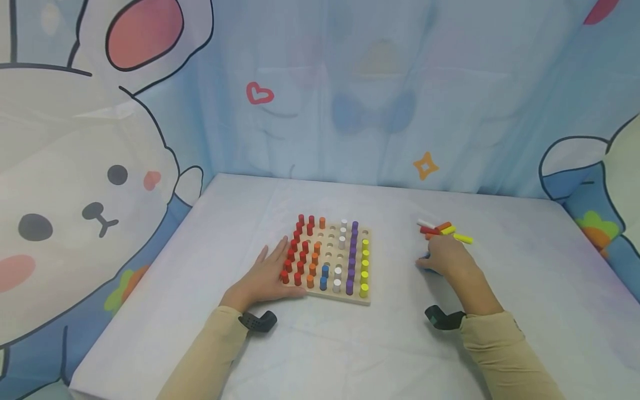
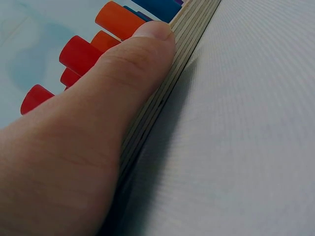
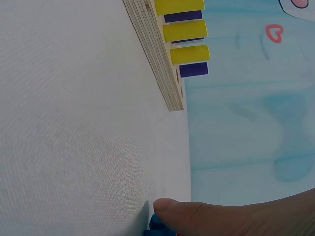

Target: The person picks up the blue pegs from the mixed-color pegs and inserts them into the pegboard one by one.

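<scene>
My left hand (image 1: 262, 282) rests against the front left corner of a wooden pegboard (image 1: 332, 295), fingers along its left side. In the left wrist view the thumb (image 2: 113, 83) lies along the layered front edge, its tip by an orange peg (image 2: 118, 19). Upright red, orange, blue, white, purple and yellow pegs stand in the board's columns, with bare holes among them. To the right, my right hand (image 1: 447, 256) is low at the tabletop, its fingers curled toward the thumb around a blue peg (image 3: 160, 232). The palm hides most of that peg and the other fingertips.
Loose pegs lie just beyond the right hand: a white peg (image 1: 425, 223), a red peg (image 1: 429, 230), an orange peg (image 1: 443, 226) and yellow pegs (image 1: 463, 238). White cloth (image 1: 390, 344) covers the table. A printed cartoon curtain (image 1: 310, 144) hangs behind and at the sides.
</scene>
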Motion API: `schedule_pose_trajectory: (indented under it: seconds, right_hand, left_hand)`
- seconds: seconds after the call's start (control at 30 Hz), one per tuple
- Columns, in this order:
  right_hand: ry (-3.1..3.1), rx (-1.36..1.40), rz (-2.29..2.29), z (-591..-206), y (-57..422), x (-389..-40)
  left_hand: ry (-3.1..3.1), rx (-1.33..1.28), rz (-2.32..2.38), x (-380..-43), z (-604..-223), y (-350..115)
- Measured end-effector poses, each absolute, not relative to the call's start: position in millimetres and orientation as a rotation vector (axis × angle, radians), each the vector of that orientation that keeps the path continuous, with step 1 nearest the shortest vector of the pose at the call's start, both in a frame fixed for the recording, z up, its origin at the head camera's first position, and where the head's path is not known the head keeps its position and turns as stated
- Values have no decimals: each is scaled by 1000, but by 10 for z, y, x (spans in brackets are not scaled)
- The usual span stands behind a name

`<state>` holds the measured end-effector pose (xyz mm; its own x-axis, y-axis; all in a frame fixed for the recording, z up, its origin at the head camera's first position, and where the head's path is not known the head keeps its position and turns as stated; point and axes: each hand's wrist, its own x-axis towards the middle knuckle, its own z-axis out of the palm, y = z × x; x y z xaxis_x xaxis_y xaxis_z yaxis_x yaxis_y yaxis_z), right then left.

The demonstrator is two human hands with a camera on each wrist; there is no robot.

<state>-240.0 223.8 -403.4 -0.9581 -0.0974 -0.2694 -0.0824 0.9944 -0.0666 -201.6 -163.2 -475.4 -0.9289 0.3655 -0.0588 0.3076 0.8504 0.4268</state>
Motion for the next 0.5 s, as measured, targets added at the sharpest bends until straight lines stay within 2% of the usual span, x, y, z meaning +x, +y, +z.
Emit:
schedule_pose_trajectory:
  seconds: [0.5]
  right_hand:
    - [2898,-123,-41,-4071,2199,-2388]
  left_hand:
    - [2889,521,599,-2017,-4742,-1625]
